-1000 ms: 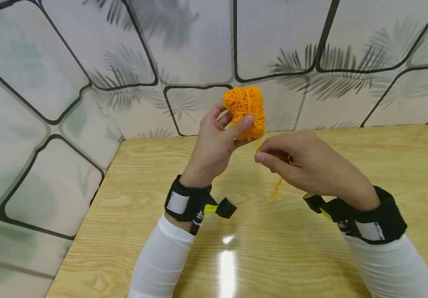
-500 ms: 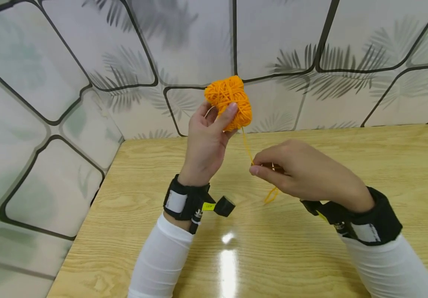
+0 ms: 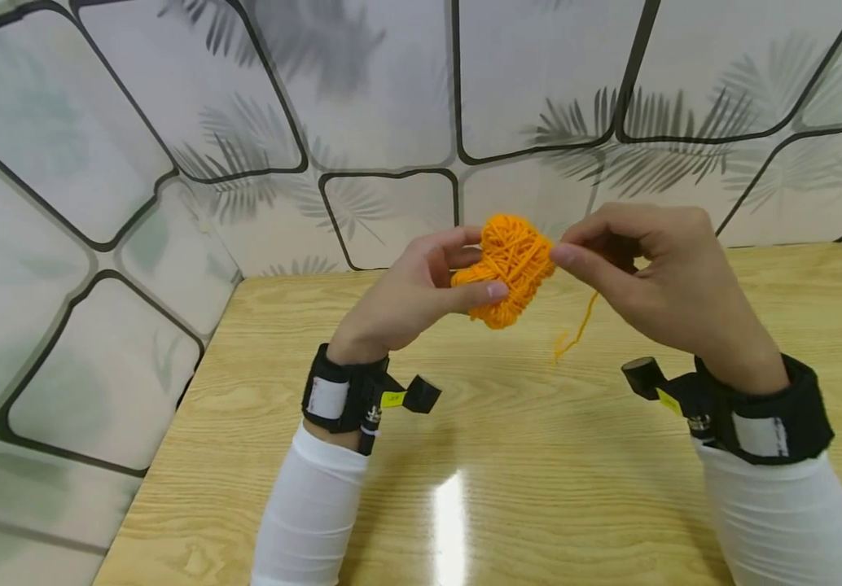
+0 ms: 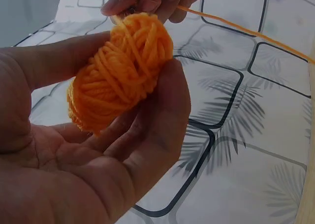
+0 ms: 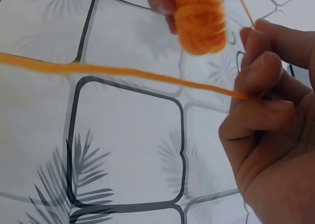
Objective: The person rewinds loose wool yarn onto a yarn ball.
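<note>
An orange ball of yarn (image 3: pixel 512 264), wound into a blocky bundle with strands crossing, is held up over the table by my left hand (image 3: pixel 421 289). The thumb presses its near face and the fingers go behind it. In the left wrist view the yarn ball (image 4: pixel 120 71) sits between thumb and fingertips. My right hand (image 3: pixel 655 277) pinches a yarn strand right at the ball's right side. A loose yarn tail (image 3: pixel 578 330) hangs below that hand. In the right wrist view this strand (image 5: pixel 147 75) runs out from between the curled fingers (image 5: pixel 261 120).
A light wood-grain table (image 3: pixel 509 439) lies beneath both hands. Behind it and at the left stand walls (image 3: pixel 384 98) with dark outlines and leaf patterns. Each wrist wears a black strap with a small camera, the left one (image 3: pixel 348 391) and the right one (image 3: pixel 765 415).
The left hand has lowered and turned the yarn ball, bringing it to the right. My right hand has risen from below the ball to its right side, carrying the strand along.
</note>
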`<state>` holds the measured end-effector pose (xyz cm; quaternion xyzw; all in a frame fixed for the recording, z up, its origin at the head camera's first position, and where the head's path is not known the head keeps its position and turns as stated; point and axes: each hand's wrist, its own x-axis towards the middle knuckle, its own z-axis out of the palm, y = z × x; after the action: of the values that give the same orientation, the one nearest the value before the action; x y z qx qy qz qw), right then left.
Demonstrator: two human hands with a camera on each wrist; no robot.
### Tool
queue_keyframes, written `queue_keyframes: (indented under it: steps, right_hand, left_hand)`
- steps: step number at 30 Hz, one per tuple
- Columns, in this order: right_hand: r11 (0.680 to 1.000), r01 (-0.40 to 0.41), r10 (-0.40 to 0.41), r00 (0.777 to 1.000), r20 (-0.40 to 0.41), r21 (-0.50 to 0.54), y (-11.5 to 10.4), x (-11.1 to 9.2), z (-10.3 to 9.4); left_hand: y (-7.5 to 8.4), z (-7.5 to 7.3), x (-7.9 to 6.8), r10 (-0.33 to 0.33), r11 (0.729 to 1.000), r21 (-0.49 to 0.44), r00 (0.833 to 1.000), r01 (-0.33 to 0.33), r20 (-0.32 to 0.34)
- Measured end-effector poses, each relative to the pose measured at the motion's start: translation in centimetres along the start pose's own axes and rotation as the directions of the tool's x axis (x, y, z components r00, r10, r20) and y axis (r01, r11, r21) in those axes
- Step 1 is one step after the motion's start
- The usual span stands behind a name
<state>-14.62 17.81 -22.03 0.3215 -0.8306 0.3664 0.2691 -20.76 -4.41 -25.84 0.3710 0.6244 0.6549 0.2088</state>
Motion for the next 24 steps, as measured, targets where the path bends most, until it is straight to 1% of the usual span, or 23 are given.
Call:
queue_keyframes:
  steps: [4,7,10,13,16,18,20,22,24]
  right_hand:
    - [0.999,-0.026,0.027,0.999,-0.032,0.031,0.2,0.2,0.2]
    - [0.998,-0.049,0.051,0.998,-0.037,0.045,0.5,0.1,0.3]
    - [0.998,-0.055,0.057,0.997,-0.046,0.042,0.8,0.1,0.3]
    - [0.999,-0.031,0.034,0.997,-0.070,0.039,1.1,0.1,0.3]
    - [0.999,0.001,0.004,0.993,-0.115,0.046,1.4,0.2,0.4]
    - [0.998,0.018,-0.008,0.990,-0.139,0.068,1.8,0.2,0.6]
    - [0.993,0.015,0.002,0.990,-0.144,0.115,2.5,0.1,1.0]
    - [0.984,0.001,0.022,0.991,-0.131,0.176,3.4,0.0,1.6]
    - [0.967,-0.018,0.045,0.994,-0.103,0.255,4.3,-0.1,2.4]
  left_hand:
    - [0.2,0.0,-0.3,-0.025,0.999,0.024,0.994,0.022,0.103]
    - [0.3,0.1,-0.4,-0.024,0.999,0.039,0.989,0.019,0.146]
    - [0.4,0.1,-0.5,-0.023,0.999,0.048,0.981,0.014,0.191]
    - [0.5,0.1,-0.5,-0.019,0.998,0.070,0.970,0.002,0.243]
    - [0.5,0.1,-0.6,-0.012,0.996,0.084,0.960,-0.012,0.279]
    - [0.5,0.2,-0.6,0.012,0.996,0.078,0.955,-0.036,0.296]
    - [0.6,0.3,-0.5,0.046,0.997,0.050,0.954,-0.063,0.296]
    - [0.6,0.4,-0.5,0.096,0.995,0.009,0.958,-0.102,0.269]
    - [0.6,0.6,-0.4,0.150,0.989,-0.049,0.965,-0.142,0.215]
